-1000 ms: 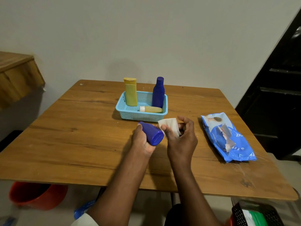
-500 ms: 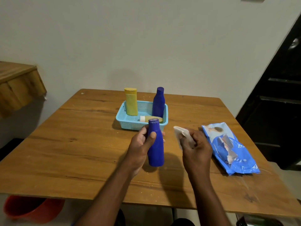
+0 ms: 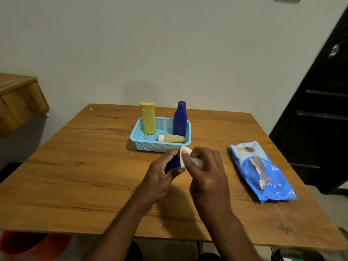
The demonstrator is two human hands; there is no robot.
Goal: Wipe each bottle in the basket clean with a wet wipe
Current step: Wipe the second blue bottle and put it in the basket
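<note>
table (image 3: 94,166): grained wood | basket (image 3: 160,146): perforated plastic | wipes pack (image 3: 263,172): glossy film

Basket (image 3: 144,144) blocks ahead; wipes pack (image 3: 263,172) blocks right.

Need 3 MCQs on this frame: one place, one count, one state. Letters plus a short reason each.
1. Where does the wipes pack lie?
A. in the basket
B. on the table, right of the hands
C. on the floor

2. How many bottles are in the basket?
A. one
B. five
C. three

3. What is the right hand doing?
A. pressing a white wipe to the blue bottle that the left hand grips
B. resting flat on the table
C. reaching into the pack

Key: 1 B, the pack lies on the table near its right edge. 2 C, two stand and one lies flat. 3 A, the wipe is at the held bottle.
</note>
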